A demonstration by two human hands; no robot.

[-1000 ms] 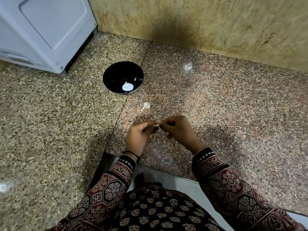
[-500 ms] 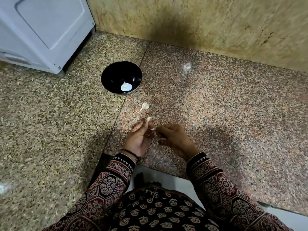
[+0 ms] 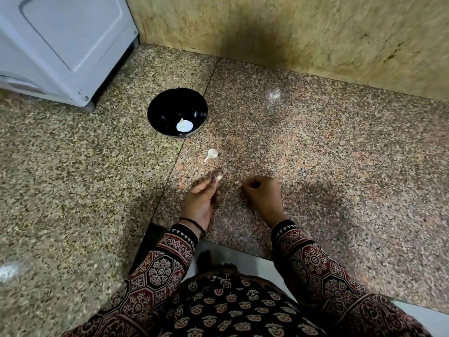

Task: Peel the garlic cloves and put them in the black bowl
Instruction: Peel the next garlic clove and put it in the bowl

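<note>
A person's left hand [image 3: 200, 198] pinches a small, pale garlic clove [image 3: 219, 177] at its fingertips over the speckled granite desk [image 3: 340, 166], near its front edge. The right hand [image 3: 263, 193], fingers curled, pinches a scrap of papery peel [image 3: 238, 183] just beside it. A second clove [image 3: 211, 154], whitish with a tapering stalk, lies between the hands and the black bowl [image 3: 165, 110], which holds pale peeled garlic [image 3: 184, 125] toward the desk's back left.

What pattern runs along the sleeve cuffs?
White triangles on black cuffs, seen in the head view.
</note>
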